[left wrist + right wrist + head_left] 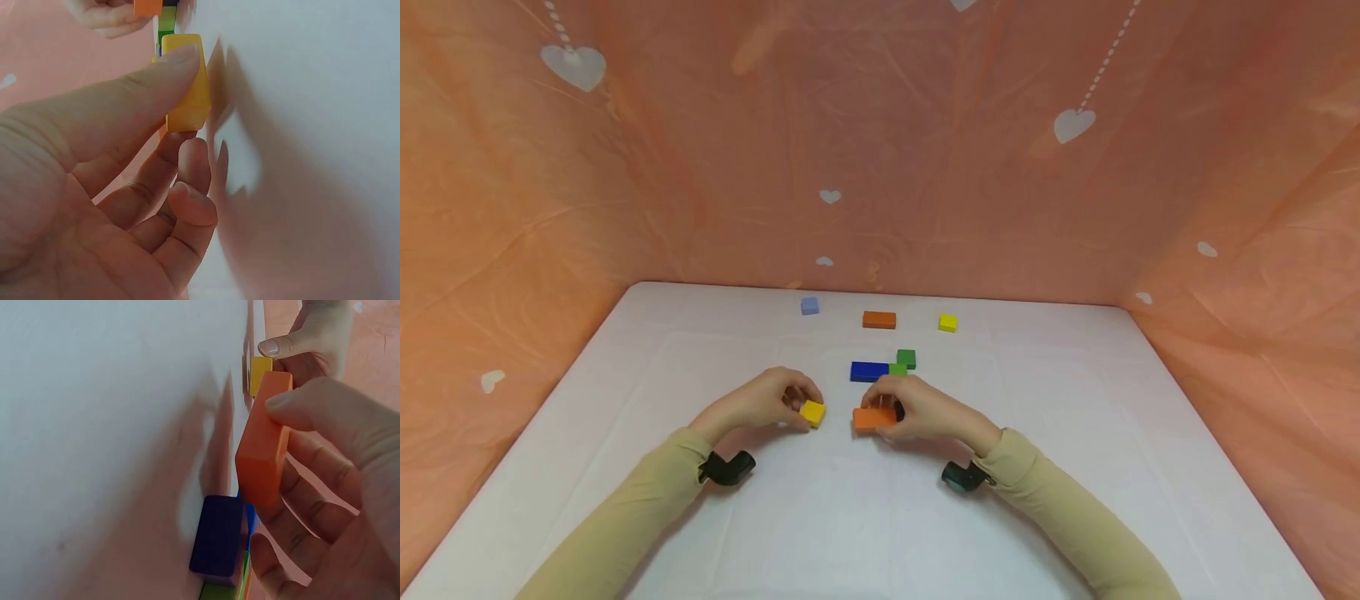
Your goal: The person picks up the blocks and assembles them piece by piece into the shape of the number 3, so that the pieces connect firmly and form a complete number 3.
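Note:
My left hand point(778, 398) pinches a yellow block point(812, 413) between thumb and fingers. In the left wrist view, a shadow lies beside this yellow block point(190, 87) on the table. Facing it, my right hand point(917, 407) holds a longer orange block point(872, 419) by its long sides, seen also as an orange block point(265, 437) in the right wrist view. A gap separates the two held blocks. Near the right palm a dark purple block point(219, 537) rests on the table, mostly hidden by the hand in the head view.
Just beyond the right hand lie a dark blue block point(869, 372), a light green block point(898, 369) and a green block point(906, 358). Along the far side are a light blue block point(809, 306), a darker orange block point(879, 320) and a bright yellow block point(948, 322). An orange curtain point(880, 167) surrounds the white table point(820, 533).

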`<state>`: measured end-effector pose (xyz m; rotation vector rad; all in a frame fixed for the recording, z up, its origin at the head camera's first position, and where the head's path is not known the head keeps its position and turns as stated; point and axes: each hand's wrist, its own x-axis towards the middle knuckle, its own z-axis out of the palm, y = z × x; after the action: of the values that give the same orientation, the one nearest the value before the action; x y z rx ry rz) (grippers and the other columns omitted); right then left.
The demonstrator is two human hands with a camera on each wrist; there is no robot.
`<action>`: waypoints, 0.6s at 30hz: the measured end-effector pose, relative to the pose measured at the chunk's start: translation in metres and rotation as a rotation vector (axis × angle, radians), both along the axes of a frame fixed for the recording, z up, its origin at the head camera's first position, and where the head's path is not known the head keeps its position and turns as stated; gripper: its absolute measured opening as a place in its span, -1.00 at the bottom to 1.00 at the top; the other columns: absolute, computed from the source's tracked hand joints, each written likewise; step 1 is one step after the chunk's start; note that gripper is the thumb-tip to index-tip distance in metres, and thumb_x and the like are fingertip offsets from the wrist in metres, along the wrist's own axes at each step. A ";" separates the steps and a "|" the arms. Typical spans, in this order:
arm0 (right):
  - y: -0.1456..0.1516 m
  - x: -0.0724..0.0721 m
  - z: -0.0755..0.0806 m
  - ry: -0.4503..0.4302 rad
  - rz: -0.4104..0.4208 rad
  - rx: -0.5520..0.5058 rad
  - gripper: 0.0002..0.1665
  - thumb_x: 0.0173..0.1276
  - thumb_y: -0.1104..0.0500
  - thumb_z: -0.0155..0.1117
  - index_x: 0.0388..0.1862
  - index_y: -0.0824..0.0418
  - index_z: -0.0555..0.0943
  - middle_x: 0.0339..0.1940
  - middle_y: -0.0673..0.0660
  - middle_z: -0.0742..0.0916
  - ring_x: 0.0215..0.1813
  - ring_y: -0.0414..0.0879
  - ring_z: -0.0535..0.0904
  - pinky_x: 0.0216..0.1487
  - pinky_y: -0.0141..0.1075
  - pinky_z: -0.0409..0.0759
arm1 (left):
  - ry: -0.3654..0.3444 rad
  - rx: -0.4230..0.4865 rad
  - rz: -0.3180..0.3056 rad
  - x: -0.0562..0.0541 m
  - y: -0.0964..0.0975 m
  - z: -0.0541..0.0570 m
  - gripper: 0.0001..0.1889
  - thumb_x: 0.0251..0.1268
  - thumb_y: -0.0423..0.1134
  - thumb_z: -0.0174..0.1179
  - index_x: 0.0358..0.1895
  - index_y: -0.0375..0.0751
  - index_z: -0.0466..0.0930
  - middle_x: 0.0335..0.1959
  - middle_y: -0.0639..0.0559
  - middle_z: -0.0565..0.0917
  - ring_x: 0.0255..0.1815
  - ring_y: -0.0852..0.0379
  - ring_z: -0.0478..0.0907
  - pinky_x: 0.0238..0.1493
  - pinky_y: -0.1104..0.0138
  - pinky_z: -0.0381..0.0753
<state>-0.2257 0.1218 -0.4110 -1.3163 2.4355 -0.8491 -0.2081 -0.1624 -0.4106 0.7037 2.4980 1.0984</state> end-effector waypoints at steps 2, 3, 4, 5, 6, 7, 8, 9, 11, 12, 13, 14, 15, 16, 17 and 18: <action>-0.001 -0.001 -0.001 0.002 -0.005 0.002 -0.61 0.14 0.23 0.44 -0.02 0.17 0.59 -0.13 -0.07 0.62 -0.15 -0.19 0.46 -0.06 -0.33 0.50 | 0.000 0.005 -0.008 -0.001 0.003 0.000 -0.67 -0.03 -0.36 0.47 -0.12 -0.21 0.66 -0.36 0.04 0.55 -0.35 0.09 0.42 -0.30 0.32 0.50; -0.001 -0.001 -0.001 0.001 -0.008 0.002 -0.61 0.14 0.23 0.43 -0.02 0.17 0.59 -0.13 -0.07 0.62 -0.14 -0.19 0.46 -0.06 -0.33 0.50 | -0.001 0.007 -0.013 -0.001 0.005 -0.001 -0.67 -0.03 -0.36 0.47 -0.12 -0.21 0.65 -0.37 0.05 0.55 -0.35 0.09 0.42 -0.31 0.32 0.50; -0.001 -0.001 -0.001 -0.002 -0.012 0.000 -0.61 0.14 0.23 0.43 -0.02 0.17 0.59 -0.13 -0.07 0.62 -0.14 -0.19 0.46 -0.06 -0.33 0.50 | -0.002 0.010 -0.018 -0.002 0.006 -0.001 -0.67 -0.03 -0.37 0.46 -0.12 -0.21 0.65 -0.37 0.05 0.54 -0.35 0.09 0.42 -0.31 0.32 0.50; -0.001 -0.001 -0.001 -0.003 -0.014 -0.001 -0.60 0.14 0.23 0.43 -0.02 0.18 0.59 -0.14 -0.07 0.62 -0.15 -0.19 0.46 -0.06 -0.33 0.50 | -0.002 0.013 -0.022 -0.002 0.008 -0.001 -0.67 -0.03 -0.38 0.46 -0.13 -0.21 0.65 -0.38 0.05 0.54 -0.35 0.10 0.42 -0.31 0.33 0.49; -0.001 -0.001 -0.001 -0.004 -0.014 -0.003 -0.60 0.14 0.23 0.43 -0.02 0.18 0.59 -0.13 -0.06 0.63 -0.15 -0.19 0.46 -0.06 -0.32 0.50 | -0.004 0.015 -0.026 -0.003 0.009 -0.002 -0.67 -0.03 -0.38 0.46 -0.13 -0.21 0.65 -0.38 0.05 0.54 -0.36 0.10 0.42 -0.32 0.33 0.49; -0.001 -0.001 0.000 -0.005 -0.014 -0.005 -0.60 0.14 0.23 0.43 -0.02 0.18 0.59 -0.13 -0.06 0.63 -0.15 -0.18 0.46 -0.06 -0.32 0.51 | -0.005 0.017 -0.030 -0.003 0.011 -0.002 -0.67 -0.03 -0.39 0.46 -0.13 -0.21 0.66 -0.38 0.06 0.54 -0.36 0.10 0.42 -0.32 0.34 0.48; -0.001 -0.001 0.000 -0.005 -0.015 -0.007 -0.61 0.14 0.23 0.43 -0.02 0.19 0.59 -0.13 -0.05 0.63 -0.15 -0.18 0.46 -0.06 -0.32 0.50 | -0.007 0.018 -0.032 -0.003 0.012 -0.002 -0.68 -0.03 -0.39 0.46 -0.14 -0.21 0.66 -0.39 0.05 0.53 -0.36 0.10 0.42 -0.32 0.34 0.48; 0.000 -0.001 0.000 -0.007 -0.013 -0.009 -0.61 0.15 0.24 0.43 -0.02 0.19 0.59 -0.13 -0.05 0.63 -0.15 -0.18 0.46 -0.05 -0.32 0.50 | -0.010 0.017 -0.034 -0.004 0.013 -0.002 -0.68 -0.03 -0.39 0.46 -0.14 -0.21 0.66 -0.39 0.05 0.53 -0.36 0.10 0.42 -0.33 0.34 0.48; -0.001 -0.001 -0.001 -0.007 -0.014 -0.006 -0.60 0.15 0.23 0.43 -0.02 0.20 0.58 -0.12 -0.04 0.63 -0.14 -0.18 0.46 -0.05 -0.32 0.50 | -0.015 0.015 -0.035 -0.004 0.015 -0.002 -0.68 -0.03 -0.39 0.46 -0.14 -0.20 0.66 -0.39 0.05 0.53 -0.36 0.10 0.41 -0.33 0.34 0.47; -0.001 -0.001 -0.001 -0.008 -0.014 -0.004 -0.60 0.15 0.23 0.42 -0.02 0.20 0.58 -0.12 -0.04 0.63 -0.14 -0.18 0.46 -0.04 -0.32 0.50 | -0.018 0.012 -0.035 -0.004 0.017 -0.002 -0.69 -0.02 -0.39 0.46 -0.14 -0.20 0.66 -0.39 0.04 0.53 -0.36 0.10 0.41 -0.33 0.34 0.46; -0.001 -0.001 -0.001 -0.009 -0.016 0.000 -0.60 0.15 0.23 0.42 -0.01 0.19 0.58 -0.11 -0.04 0.63 -0.14 -0.18 0.46 -0.04 -0.32 0.50 | -0.021 0.011 -0.033 -0.004 0.018 -0.002 -0.69 -0.02 -0.39 0.45 -0.14 -0.20 0.66 -0.39 0.04 0.53 -0.36 0.10 0.41 -0.33 0.34 0.46; -0.001 -0.001 -0.002 -0.009 -0.018 0.003 -0.61 0.16 0.23 0.42 -0.01 0.19 0.58 -0.11 -0.04 0.63 -0.14 -0.18 0.46 -0.04 -0.33 0.49 | -0.021 0.008 -0.033 -0.004 0.018 -0.002 -0.69 -0.02 -0.39 0.45 -0.13 -0.20 0.66 -0.39 0.04 0.53 -0.36 0.10 0.41 -0.33 0.34 0.46; -0.001 -0.001 -0.002 -0.011 -0.019 0.006 -0.61 0.16 0.23 0.42 -0.01 0.19 0.58 -0.10 -0.04 0.63 -0.13 -0.18 0.46 -0.04 -0.33 0.49 | -0.022 0.005 -0.033 -0.004 0.019 -0.002 -0.69 -0.01 -0.39 0.45 -0.13 -0.20 0.66 -0.39 0.04 0.53 -0.36 0.10 0.41 -0.33 0.34 0.46; -0.001 -0.001 -0.002 -0.010 -0.021 0.010 -0.61 0.16 0.22 0.42 -0.01 0.19 0.58 -0.10 -0.04 0.63 -0.13 -0.18 0.46 -0.04 -0.33 0.49 | -0.024 0.005 -0.033 -0.005 0.020 -0.002 -0.69 -0.01 -0.39 0.45 -0.13 -0.20 0.66 -0.39 0.04 0.53 -0.36 0.10 0.41 -0.33 0.34 0.46; -0.001 -0.001 -0.003 -0.010 -0.022 0.014 -0.61 0.17 0.22 0.42 0.00 0.19 0.58 -0.10 -0.05 0.63 -0.13 -0.19 0.46 -0.04 -0.34 0.49 | -0.025 0.004 -0.033 -0.005 0.021 -0.002 -0.69 -0.01 -0.39 0.45 -0.13 -0.19 0.66 -0.38 0.03 0.53 -0.36 0.10 0.41 -0.33 0.34 0.45; -0.001 -0.001 -0.003 -0.009 -0.023 0.016 -0.61 0.17 0.22 0.42 0.00 0.19 0.58 -0.10 -0.05 0.63 -0.13 -0.19 0.46 -0.04 -0.34 0.49 | -0.027 0.003 -0.033 -0.005 0.022 -0.002 -0.69 -0.01 -0.39 0.45 -0.13 -0.19 0.66 -0.38 0.03 0.53 -0.36 0.10 0.41 -0.33 0.34 0.45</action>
<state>-0.2267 0.1209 -0.4142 -1.2788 2.4497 -0.8370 -0.2129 -0.1408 -0.4130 0.7229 2.4544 1.0928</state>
